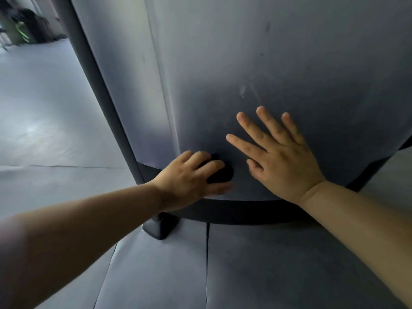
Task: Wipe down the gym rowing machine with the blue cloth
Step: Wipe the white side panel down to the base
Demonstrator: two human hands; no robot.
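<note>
The broad grey housing of the rowing machine (245,63) filled the view above the floor (278,268). The right hand (283,157) lay flat against it, fingers spread and holding nothing, apparently as a brace. The left hand (187,175) curled round a dark wad — presumably the blue cloth (220,175) — pressed low on the panel for wiping.

Head camera looks forward and down, close to grey panel (267,63).

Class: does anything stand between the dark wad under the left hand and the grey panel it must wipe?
Nothing visible: the left hand holds the wad on the panel; the right hand lies flat beside it.
</note>
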